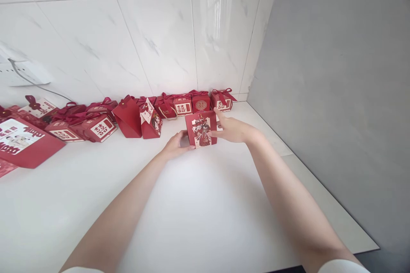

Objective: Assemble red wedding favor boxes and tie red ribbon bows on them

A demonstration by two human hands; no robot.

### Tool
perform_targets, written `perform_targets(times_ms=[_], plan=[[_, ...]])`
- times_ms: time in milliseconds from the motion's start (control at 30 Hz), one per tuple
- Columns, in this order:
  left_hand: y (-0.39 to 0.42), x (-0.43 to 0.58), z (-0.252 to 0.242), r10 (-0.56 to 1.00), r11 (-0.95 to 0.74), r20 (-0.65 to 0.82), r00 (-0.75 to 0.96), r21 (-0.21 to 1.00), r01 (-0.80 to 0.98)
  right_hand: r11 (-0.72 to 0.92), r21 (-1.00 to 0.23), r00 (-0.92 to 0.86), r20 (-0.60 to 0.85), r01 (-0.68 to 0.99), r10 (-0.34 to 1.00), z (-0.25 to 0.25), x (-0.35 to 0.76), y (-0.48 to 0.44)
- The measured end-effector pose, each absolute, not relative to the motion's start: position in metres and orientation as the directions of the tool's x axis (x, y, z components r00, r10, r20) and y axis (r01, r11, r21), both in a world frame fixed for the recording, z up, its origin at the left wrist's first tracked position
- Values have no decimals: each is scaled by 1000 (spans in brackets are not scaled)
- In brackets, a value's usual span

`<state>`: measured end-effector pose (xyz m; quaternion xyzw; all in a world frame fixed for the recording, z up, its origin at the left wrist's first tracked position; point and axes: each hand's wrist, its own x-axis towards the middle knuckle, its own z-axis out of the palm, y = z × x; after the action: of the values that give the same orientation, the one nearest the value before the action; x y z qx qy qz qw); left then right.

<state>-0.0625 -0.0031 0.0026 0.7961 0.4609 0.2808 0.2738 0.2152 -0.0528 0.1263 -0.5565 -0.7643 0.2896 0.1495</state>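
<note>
The left hand and right hand, each grip partly closed, hold the illustrated box by its sides, just near of the ribboned boxes on the counter. Pushing far could topple these; uneven squeezing might crease it.

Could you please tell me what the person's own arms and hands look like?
The left hand and right hand wear no gloves, and no watch or bracelet shows. The forearms are bare up to the white sleeves.
</note>
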Motion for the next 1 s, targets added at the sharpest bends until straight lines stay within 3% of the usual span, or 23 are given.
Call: perform_targets(times_ms=[133,300,367,767,1000], plan=[[-4,-63,4,881,-437,198,429,685,582,223,-645,-300,-9,730,954,123,223,-44],[-4,-63,5,867,-461,209,452,681,569,350,-619,-157,345,704,925,117,228,-32],[-5,-62,6,867,-459,204,455,682,569,359,-643,-102,401,677,911,114,229,-28],[-9,-59,12,881,-424,175,439,705,569,303,-789,-81,309,534,948,107,229,-18],[-8,-60,10,901,-371,161,403,767,523,299,-906,-169,258,299,951,77,225,-12]])
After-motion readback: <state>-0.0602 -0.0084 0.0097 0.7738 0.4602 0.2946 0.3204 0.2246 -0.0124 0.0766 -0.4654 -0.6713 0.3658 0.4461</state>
